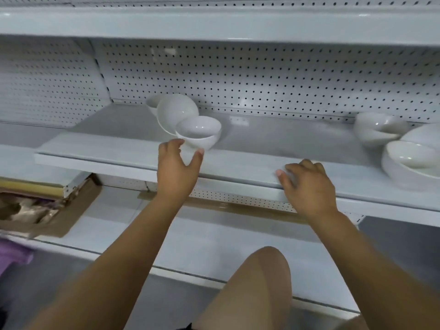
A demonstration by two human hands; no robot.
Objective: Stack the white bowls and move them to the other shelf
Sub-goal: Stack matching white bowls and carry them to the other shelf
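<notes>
Two small white bowls [198,133] sit nested on the middle shelf [250,141], left of centre. A larger white bowl [175,111] leans tilted behind them, and another bowl [152,103] is partly hidden at the back. My left hand [177,163] reaches to the nested pair with thumb and fingers spread, its tips at the base of the lower bowl. My right hand [307,184] rests on the shelf's front edge with loosely curled fingers and holds nothing. More white bowls stand at the right: a rounded one [378,129] and a small bowl inside a wide one [409,160].
A perforated back panel [262,75] closes the shelf, and an upper shelf [214,22] hangs overhead. Below lies a lower shelf [214,234] with a cardboard box [47,210] at its left. My knee [252,294] is in front at the bottom.
</notes>
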